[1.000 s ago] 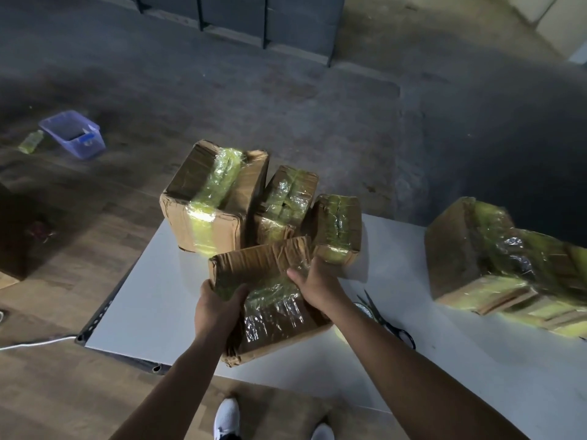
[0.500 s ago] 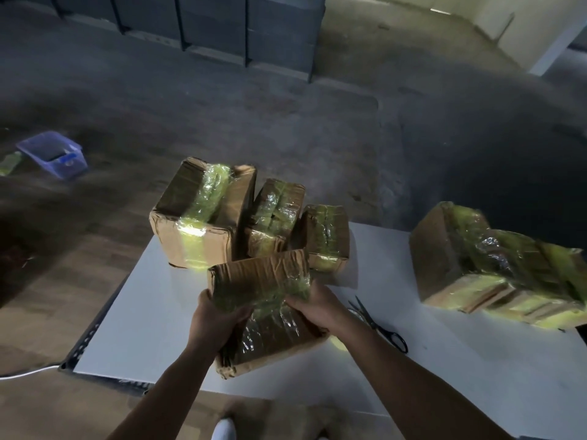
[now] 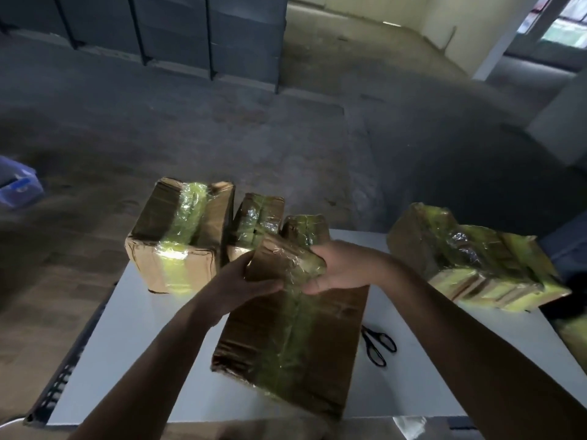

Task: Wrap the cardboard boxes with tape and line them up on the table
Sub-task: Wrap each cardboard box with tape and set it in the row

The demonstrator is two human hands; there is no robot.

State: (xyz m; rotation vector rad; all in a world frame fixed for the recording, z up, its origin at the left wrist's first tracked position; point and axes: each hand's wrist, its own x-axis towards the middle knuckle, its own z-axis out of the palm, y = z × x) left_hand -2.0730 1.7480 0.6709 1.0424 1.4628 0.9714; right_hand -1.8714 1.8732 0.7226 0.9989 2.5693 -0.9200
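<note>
**boxwatcher:** Concrete floor, dim room, grey metal shelving point(image 3: 206, 33) along the back. So what's on the white tabletop point(image 3: 127, 344), going left to right?

**tape_nerd:** ok, off the table first: a blue plastic bin point(image 3: 19, 185) sits on the floor at the far left edge. On the table's far left corner stands a big brown cardboard box point(image 3: 178, 236) with a yellow-green tape band over its top and down its front. Just beside it is a smaller taped cardboard box point(image 3: 257, 217), then an even smaller taped cardboard box point(image 3: 305, 228). All three are pretty much touching in a row.

**boxwatcher:** and the hands?

**tape_nerd:** Both are on a long flat cardboard box wrapped in shiny clear tape point(image 3: 292, 328), mid-table in front of that row. The left hand point(image 3: 251, 281) has its fingers curled round the far left corner, and the right hand point(image 3: 340, 268) is curled round the far right corner. The far end is tilted up; can't tell if the near end sits on the table. Right of it, black-handled scissors point(image 3: 378, 344) lie flat. At the right edge there's a heap of yellow-taped cardboard boxes point(image 3: 470, 258), well apart from the row.
</note>
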